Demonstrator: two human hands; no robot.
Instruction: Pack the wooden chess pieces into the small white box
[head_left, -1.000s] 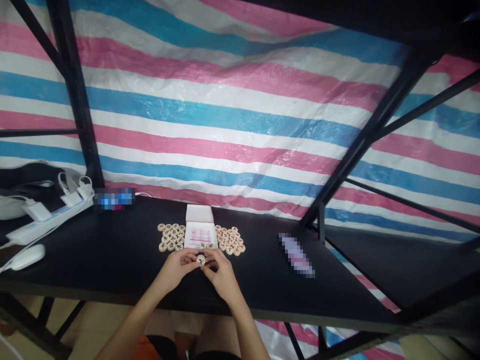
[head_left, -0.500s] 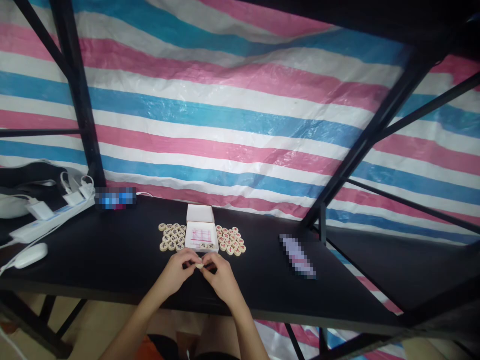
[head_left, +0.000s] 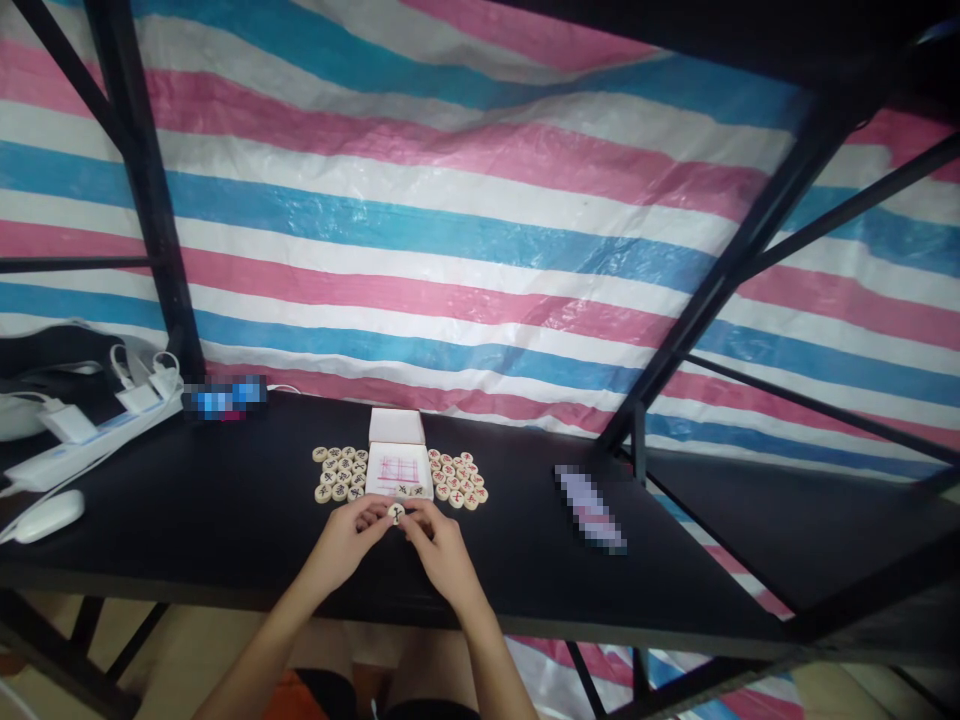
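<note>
The xiangqi piece [head_left: 396,514] had tipped its black character toward me; my left hand [head_left: 347,528] and right hand [head_left: 441,534] pinched its edges, leaving the face clear, in front of the open box [head_left: 376,476].

1. Black table [head_left: 225,520]: open white box [head_left: 397,426] as clock centre.
2. Nine o'clock: black-marked pieces [head_left: 342,478]; farther, power strip [head_left: 97,438].
3. Three o'clock: red-marked pieces [head_left: 454,482].
4. Ten o'clock: pixelated object [head_left: 225,398].

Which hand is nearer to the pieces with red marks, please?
The right hand: it is just on the person's side of the red-marked pieces. The left hand is farther off to the left, on the near side of the black-marked pieces.
</note>
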